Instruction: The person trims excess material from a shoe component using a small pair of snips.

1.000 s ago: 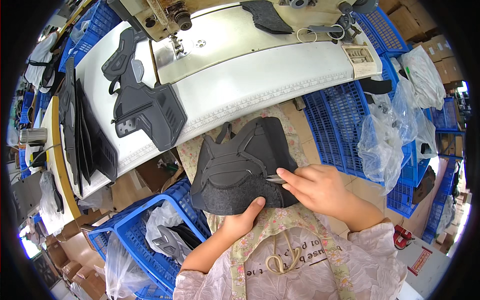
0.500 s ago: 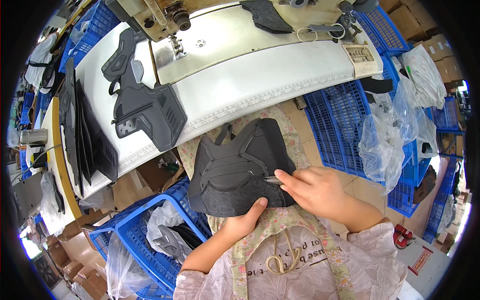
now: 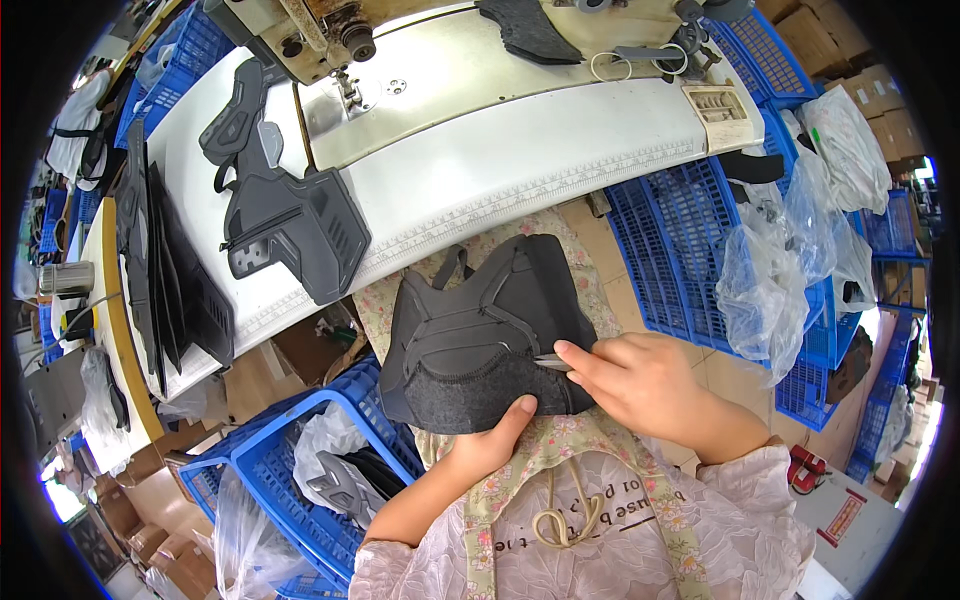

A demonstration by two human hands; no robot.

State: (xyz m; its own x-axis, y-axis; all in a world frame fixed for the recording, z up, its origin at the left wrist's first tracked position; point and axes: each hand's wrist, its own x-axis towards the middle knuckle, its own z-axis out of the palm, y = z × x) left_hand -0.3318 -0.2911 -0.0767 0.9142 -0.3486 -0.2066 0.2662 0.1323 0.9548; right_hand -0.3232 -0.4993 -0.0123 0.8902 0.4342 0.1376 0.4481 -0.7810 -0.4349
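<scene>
A black moulded padded piece (image 3: 470,310), with a fuzzy fabric strip sewn along its near edge and a small loop at its far edge, rests on my apron-covered lap. My left hand (image 3: 495,435) pinches that near edge, thumb on top and fingers hidden underneath. From the right, my right hand (image 3: 640,385) grips a small pointed metal tool (image 3: 549,361), resembling thread snips, its tip lying at the strip's stitched seam. Most of this tool is hidden in the fingers.
Ahead stands a sewing machine (image 3: 350,95) on a white table (image 3: 500,150). Black moulded parts (image 3: 290,225) lie on the table, with a stack of dark panels (image 3: 165,270) at its left. Blue crates (image 3: 670,250) with plastic bags flank me; another blue crate (image 3: 300,480) is at lower left.
My right hand and the pointed tool have shifted slightly right along the seam. The left hand keeps its hold, and the padded piece has barely moved.
</scene>
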